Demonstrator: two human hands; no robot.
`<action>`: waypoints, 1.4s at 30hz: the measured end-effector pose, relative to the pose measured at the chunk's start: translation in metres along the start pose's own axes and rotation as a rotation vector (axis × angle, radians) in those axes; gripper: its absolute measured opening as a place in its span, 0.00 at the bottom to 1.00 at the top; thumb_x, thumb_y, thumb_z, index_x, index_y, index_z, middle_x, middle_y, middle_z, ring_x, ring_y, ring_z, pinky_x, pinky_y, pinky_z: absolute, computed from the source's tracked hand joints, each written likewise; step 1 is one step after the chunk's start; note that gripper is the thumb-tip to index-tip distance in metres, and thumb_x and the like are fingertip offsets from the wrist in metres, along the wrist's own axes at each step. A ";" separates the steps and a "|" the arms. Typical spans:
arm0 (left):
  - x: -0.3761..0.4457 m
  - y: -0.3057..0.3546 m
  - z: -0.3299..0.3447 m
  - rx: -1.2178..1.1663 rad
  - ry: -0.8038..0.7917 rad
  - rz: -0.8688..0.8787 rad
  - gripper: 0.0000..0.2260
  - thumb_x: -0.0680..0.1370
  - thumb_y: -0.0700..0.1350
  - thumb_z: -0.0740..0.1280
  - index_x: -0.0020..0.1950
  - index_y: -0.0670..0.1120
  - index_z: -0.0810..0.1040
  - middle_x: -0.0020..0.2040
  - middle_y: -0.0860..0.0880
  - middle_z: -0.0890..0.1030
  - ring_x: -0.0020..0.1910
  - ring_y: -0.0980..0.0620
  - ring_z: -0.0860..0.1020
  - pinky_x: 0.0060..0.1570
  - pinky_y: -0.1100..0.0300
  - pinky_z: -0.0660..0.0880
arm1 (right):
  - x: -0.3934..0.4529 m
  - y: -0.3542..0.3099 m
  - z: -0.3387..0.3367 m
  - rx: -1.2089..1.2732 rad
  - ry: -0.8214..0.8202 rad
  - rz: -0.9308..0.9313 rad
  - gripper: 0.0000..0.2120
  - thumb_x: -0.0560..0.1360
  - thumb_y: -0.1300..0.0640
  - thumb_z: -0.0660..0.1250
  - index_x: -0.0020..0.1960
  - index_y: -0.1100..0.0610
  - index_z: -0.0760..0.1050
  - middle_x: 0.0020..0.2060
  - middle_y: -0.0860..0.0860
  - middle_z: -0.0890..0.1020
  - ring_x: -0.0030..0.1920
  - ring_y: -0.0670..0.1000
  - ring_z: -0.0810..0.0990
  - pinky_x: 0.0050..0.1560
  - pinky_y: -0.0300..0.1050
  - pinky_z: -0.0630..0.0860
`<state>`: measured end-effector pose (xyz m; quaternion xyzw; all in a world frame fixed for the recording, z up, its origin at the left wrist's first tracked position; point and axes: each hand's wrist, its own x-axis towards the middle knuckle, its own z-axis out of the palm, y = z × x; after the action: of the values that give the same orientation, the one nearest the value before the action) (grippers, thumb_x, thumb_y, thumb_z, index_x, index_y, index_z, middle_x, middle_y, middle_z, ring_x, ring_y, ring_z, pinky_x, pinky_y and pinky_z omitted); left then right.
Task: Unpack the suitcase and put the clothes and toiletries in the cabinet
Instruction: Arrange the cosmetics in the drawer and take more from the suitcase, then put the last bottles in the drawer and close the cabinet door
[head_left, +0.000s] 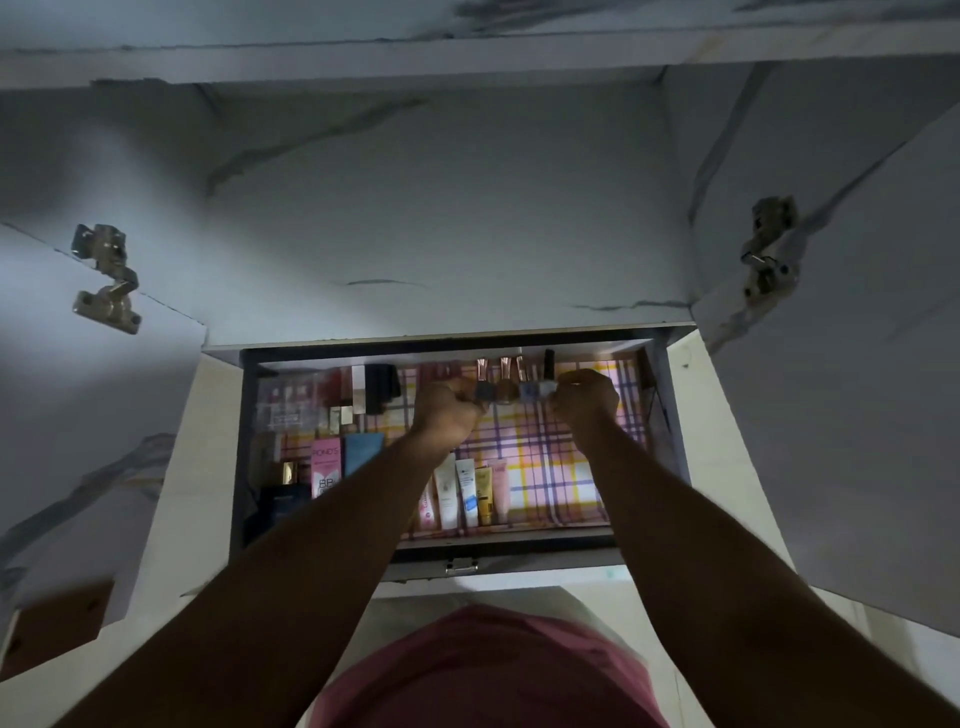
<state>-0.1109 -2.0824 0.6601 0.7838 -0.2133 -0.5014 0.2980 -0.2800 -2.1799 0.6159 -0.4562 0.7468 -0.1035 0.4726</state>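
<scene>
Head view: two hands (447, 410) (584, 397) flank four nail-polish bottles (514, 389).

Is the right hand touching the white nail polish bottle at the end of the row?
Touching. The head view shows the right hand with fingers curled against the white nail polish bottle, no gap between them; the grip itself is hidden.

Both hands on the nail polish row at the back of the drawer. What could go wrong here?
1. The nail polish bottles lie packed side by side between the left hand and right hand; nudging one may scatter the row.
2. The forearms cross above the standing tubes at the front; pulling back could topple them.
3. Dim light makes labels hard to read.
</scene>
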 end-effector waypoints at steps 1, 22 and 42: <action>0.001 0.001 0.002 0.052 -0.006 0.021 0.10 0.78 0.38 0.73 0.57 0.49 0.82 0.51 0.53 0.82 0.47 0.57 0.80 0.47 0.61 0.78 | 0.007 0.002 0.001 -0.010 -0.005 -0.003 0.11 0.71 0.61 0.77 0.35 0.49 0.80 0.42 0.53 0.87 0.45 0.57 0.87 0.46 0.57 0.86; -0.012 -0.003 0.012 0.219 -0.052 0.067 0.24 0.77 0.36 0.73 0.72 0.47 0.75 0.61 0.49 0.78 0.49 0.57 0.77 0.47 0.63 0.78 | -0.006 0.011 -0.012 -0.289 0.015 -0.245 0.04 0.78 0.54 0.73 0.51 0.53 0.86 0.47 0.47 0.87 0.42 0.45 0.81 0.34 0.34 0.68; -0.248 -0.182 -0.146 -0.468 0.458 0.234 0.06 0.76 0.40 0.74 0.52 0.48 0.84 0.45 0.48 0.84 0.43 0.49 0.82 0.43 0.52 0.83 | -0.302 0.002 0.111 -0.211 -0.545 -0.928 0.04 0.75 0.54 0.73 0.45 0.44 0.83 0.39 0.45 0.86 0.42 0.51 0.87 0.51 0.49 0.83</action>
<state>-0.0716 -1.7554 0.7460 0.7567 -0.1086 -0.3104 0.5650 -0.1505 -1.9125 0.7403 -0.7930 0.3240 -0.1039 0.5054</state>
